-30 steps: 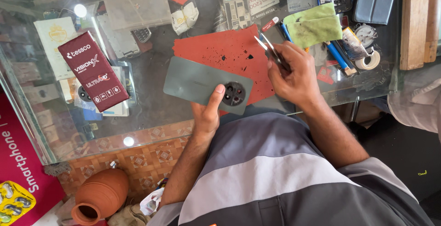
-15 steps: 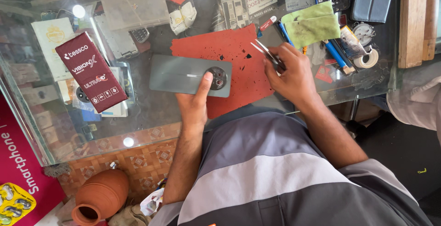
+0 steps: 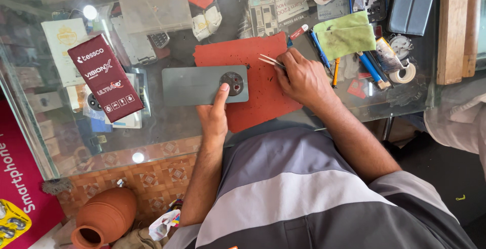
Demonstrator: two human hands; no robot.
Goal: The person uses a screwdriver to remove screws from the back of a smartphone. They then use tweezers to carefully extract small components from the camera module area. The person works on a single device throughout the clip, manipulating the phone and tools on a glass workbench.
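A flat grey-green phone (image 3: 205, 85) is laid face down on the glass desk (image 3: 167, 122), with its round camera end resting on a red rubber mat (image 3: 258, 87). It is kept from sliding by the left hand (image 3: 215, 117), whose pointing finger is pressed on the phone beside the round camera ring (image 3: 232, 82). Nothing is gripped by that hand; it is only pushed down.

Thin metal tweezers (image 3: 271, 60) are pinched in the right hand (image 3: 302, 79), which is curled closed around them. The tips are pointed toward the phone, so small parts can be picked up. The hand is rested on the mat, likely to keep it steady.

A dark red box (image 3: 105, 78) is lying to the left, well apart from the phone. A green cloth (image 3: 347, 35) and blue pens (image 3: 320, 51) are lying near the right hand.

Compared with half a second ago, the phone is turned straighter, and the tweezers are brought lower, closer to it.
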